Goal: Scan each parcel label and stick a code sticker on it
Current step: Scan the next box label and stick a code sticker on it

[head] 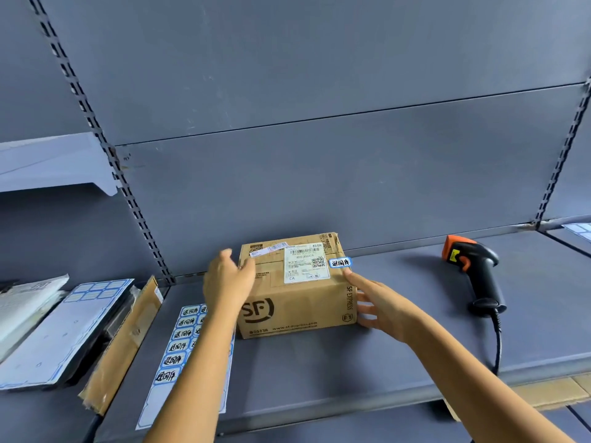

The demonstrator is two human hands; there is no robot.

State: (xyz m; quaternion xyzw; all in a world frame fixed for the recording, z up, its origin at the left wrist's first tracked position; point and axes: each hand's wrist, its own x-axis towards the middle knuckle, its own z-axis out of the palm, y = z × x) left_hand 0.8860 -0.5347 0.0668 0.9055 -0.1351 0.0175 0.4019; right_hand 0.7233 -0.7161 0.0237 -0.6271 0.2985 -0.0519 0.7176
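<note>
Grey shelf [415,314] — my open left hand [228,279] and right hand [380,305] flank the cardboard box [297,302], gripping nothing; sticker [340,263] at its label's [306,263] edge.

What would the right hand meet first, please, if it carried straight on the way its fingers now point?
The right hand points left, fingers already at the cardboard parcel and its right side, so it would probably press into that wall first; actual contact is unclear.

1 cardboard parcel [297,289], 1 handheld scanner [476,273], 2 sticker sheets [184,353] [67,330], 1 flat cardboard envelope [124,343], 2 hands [228,279] [382,306]
</note>
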